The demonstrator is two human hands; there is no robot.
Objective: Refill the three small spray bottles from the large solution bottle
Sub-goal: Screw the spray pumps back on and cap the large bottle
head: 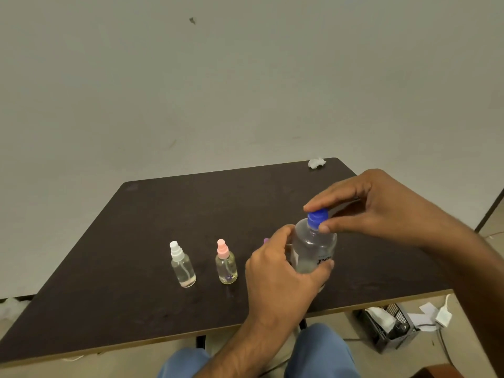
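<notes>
Hands (pixel 283 268) on bottle (pixel 313 249), label unreadable

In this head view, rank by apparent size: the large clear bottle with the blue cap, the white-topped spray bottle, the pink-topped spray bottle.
1. Large clear plastic bottle with blue cap, clearly largest.
2 and 3. Clear white-topped spray bottle and clear pink-topped spray bottle look about alike; no ranking between them.
</notes>
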